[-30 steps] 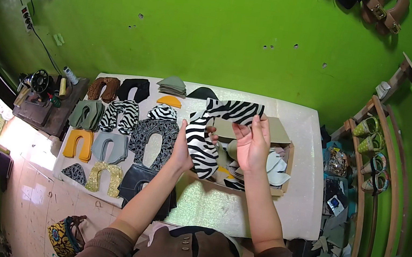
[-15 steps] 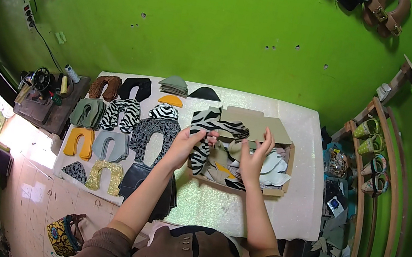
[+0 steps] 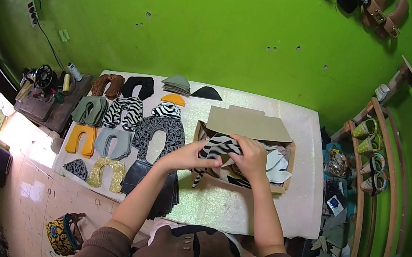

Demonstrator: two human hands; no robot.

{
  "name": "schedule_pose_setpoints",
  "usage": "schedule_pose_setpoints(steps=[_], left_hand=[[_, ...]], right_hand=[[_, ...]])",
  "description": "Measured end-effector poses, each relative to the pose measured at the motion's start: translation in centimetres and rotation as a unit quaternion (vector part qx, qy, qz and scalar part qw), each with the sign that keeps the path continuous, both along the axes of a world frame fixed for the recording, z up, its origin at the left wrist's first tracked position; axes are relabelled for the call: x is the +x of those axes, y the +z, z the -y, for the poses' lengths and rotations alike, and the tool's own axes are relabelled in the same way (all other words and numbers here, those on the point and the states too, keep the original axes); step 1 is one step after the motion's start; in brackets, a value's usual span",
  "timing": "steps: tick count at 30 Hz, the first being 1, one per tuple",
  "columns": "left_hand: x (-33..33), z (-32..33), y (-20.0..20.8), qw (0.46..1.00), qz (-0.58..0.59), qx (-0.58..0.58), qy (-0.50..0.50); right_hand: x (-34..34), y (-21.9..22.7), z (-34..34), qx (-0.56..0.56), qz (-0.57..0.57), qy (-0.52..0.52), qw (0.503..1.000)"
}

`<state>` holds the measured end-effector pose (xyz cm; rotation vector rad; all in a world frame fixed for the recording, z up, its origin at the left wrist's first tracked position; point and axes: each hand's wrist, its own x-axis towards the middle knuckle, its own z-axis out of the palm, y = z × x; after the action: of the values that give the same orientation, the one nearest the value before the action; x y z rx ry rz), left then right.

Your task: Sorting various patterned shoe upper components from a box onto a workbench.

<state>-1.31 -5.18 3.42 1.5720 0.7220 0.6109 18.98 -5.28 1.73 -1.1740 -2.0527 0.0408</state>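
Both my hands hold a zebra-striped cut piece of material (image 3: 220, 146) over an open cardboard box (image 3: 250, 125). My left hand (image 3: 187, 158) grips its left side between thumb and fingers. The fingers of my right hand (image 3: 251, 159) are closed on its upper right part. The piece looks bent between the hands, and one striped end hangs down below my left fingers. Inside the box, partly hidden by my hands, lie white scraps (image 3: 277, 167) and other loose offcuts.
Left of the box, U-shaped cut pieces lie in rows, among them a zebra stack (image 3: 124, 113), yellow pieces (image 3: 81, 140) and black pieces (image 3: 155, 188). Green half-rounds (image 3: 176, 84) sit at the back. A sewing machine (image 3: 42, 80) stands left; a wooden shoe rack (image 3: 374, 211) leans right.
The zebra-striped piece, spread wide before, is now bunched lower over the box. My right hand has moved left and closed on it; my left hand has dropped slightly.
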Motion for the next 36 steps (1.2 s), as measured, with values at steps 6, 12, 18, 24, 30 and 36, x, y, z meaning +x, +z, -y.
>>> schedule_pose_setpoints(steps=[6,12,18,24,30,36], left_hand=[[-0.4,0.9,-1.3,0.994,0.089,-0.058,0.040],[-2.1,1.6,-3.2,0.965,0.131,-0.152,0.166],[-5.7,2.1,-3.8,0.907,0.219,-0.236,0.272],[-10.8,2.3,-6.4,0.819,0.349,-0.315,0.330],[-16.3,3.0,-6.4,0.840,0.334,-0.310,0.294],[-21.3,2.8,-8.3,0.871,0.234,-0.274,0.335]], right_hand=[[-1.1,0.0,0.4,-0.032,-0.059,-0.038,0.997],[-3.4,0.9,0.9,-0.070,-0.085,-0.026,0.994],[-5.1,-1.2,0.3,-0.366,-0.385,0.093,0.842],[-11.4,-2.1,1.0,-0.505,-0.393,0.216,0.738],[-16.3,-4.9,-0.1,-0.468,-0.475,0.126,0.735],[-21.8,-6.3,-0.5,-0.527,-0.527,0.103,0.658]])
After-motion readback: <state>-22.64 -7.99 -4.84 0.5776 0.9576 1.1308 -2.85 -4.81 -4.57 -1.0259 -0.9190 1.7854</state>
